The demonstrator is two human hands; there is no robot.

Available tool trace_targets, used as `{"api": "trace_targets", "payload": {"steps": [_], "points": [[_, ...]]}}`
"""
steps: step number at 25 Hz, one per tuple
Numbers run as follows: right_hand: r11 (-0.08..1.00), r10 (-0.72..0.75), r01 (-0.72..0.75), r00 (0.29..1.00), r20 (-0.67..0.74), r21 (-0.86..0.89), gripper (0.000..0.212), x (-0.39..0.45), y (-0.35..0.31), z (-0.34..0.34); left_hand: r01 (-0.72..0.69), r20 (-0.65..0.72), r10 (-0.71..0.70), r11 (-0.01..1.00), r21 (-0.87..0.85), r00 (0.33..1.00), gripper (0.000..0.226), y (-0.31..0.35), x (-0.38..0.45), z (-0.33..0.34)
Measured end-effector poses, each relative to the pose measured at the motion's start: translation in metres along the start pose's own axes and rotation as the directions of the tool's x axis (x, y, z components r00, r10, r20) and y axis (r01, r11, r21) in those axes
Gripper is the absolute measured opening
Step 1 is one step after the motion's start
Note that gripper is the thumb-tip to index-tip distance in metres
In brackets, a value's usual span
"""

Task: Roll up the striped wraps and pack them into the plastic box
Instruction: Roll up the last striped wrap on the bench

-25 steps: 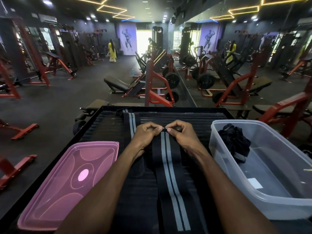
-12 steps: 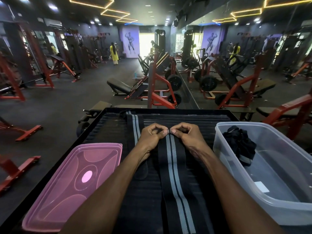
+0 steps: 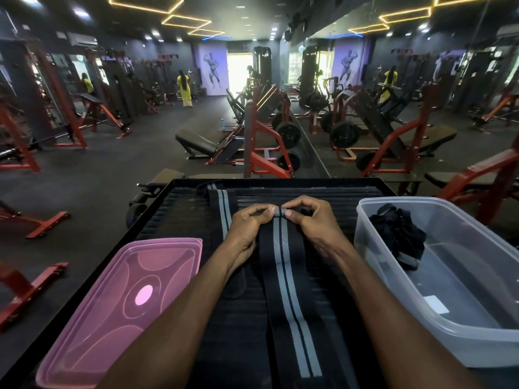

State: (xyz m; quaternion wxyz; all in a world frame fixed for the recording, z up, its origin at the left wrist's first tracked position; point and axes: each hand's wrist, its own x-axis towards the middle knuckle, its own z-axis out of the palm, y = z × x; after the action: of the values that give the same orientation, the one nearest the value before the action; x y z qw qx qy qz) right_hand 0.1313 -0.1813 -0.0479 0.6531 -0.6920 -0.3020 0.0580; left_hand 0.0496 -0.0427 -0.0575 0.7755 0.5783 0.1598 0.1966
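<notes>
A black wrap with grey stripes [image 3: 286,279] lies lengthwise down the middle of the black ribbed table [image 3: 179,209]. My left hand [image 3: 247,226] and my right hand [image 3: 309,220] both pinch its far end, where a small roll is starting. A second striped wrap [image 3: 222,203] lies flat to the left, partly under my left hand. The clear plastic box [image 3: 438,279] stands at the right, with a rolled black wrap [image 3: 398,234] in its far end.
The pink lid [image 3: 118,307] lies upside down at the left front of the table. Beyond the table's far edge are red and black gym machines [image 3: 264,144], a mirror wall and a person in yellow [image 3: 185,85] far off.
The fingers have turned the wrap's far end over a little more, so a small grey-striped fold now shows between the fingertips. The hands stay in the same place on the table.
</notes>
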Motion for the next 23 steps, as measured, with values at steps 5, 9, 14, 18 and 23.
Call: {"api": "trace_targets", "payload": {"steps": [5, 9, 14, 18, 23], "points": [[0.999, 0.029, -0.029, 1.000, -0.006, 0.018, 0.013, 0.0008, 0.0028, 0.0030, -0.018, -0.038, 0.020, 0.999, 0.044, 0.999, 0.012, -0.0013, 0.0013, -0.0004], [0.999, 0.020, -0.022, 0.999, -0.047, -0.039, 0.005, 0.0009, 0.0024, 0.0029, -0.085, -0.035, 0.090, 0.988, 0.127, 0.995, 0.014, -0.0025, 0.0016, 0.0027], [0.998, -0.030, 0.027, 0.997, -0.067, -0.054, 0.010, 0.0010, 0.0011, 0.0017, 0.007, -0.014, -0.006, 0.997, 0.078, 1.000, 0.021, -0.0029, -0.0003, 0.0055], [0.995, 0.103, -0.103, 0.995, -0.009, 0.005, 0.010, 0.0022, 0.0033, 0.0056, -0.045, -0.117, 0.071, 0.975, 0.217, 0.991, 0.018, -0.0051, 0.0007, 0.0030], [0.997, 0.055, -0.060, 0.994, -0.096, -0.053, 0.014, 0.0017, 0.0067, 0.0035, -0.020, -0.062, 0.038, 0.965, 0.260, 0.997, 0.024, -0.0064, 0.0025, 0.0060]]}}
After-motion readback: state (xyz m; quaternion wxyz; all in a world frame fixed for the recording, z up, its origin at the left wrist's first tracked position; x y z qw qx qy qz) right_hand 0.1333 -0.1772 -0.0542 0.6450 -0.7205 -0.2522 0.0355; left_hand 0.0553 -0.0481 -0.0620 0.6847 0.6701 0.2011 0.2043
